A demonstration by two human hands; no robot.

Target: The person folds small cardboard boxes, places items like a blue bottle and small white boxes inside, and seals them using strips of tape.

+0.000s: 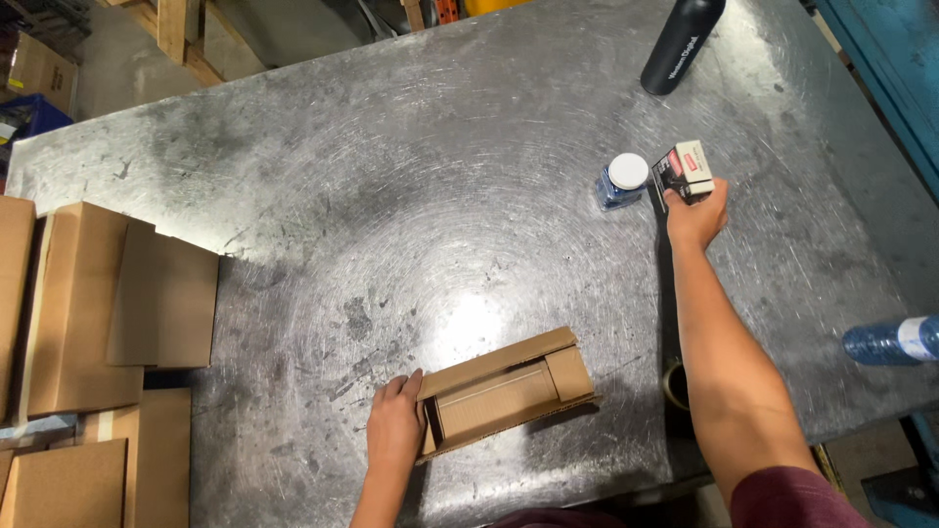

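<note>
Your two forearms are bare from wrist to elbow, with no gloves, rings or watch showing on your left hand (394,427) or right hand (696,217). A dark maroon short sleeve (787,497) covers your right upper arm.

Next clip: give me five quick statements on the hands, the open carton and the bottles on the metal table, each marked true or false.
1. The right hand grips a small printed box. True.
2. The left hand rests on the black bottle. False: it holds the end of the open cardboard box; the black bottle lies untouched at the far edge.
3. A white-capped blue jar stands just beside the small printed box. True.
4. The open cardboard box is packed full. False: no item shows inside it, only cardboard.
5. Flat cardboard boxes lie at the left of the metal table. True.
</note>
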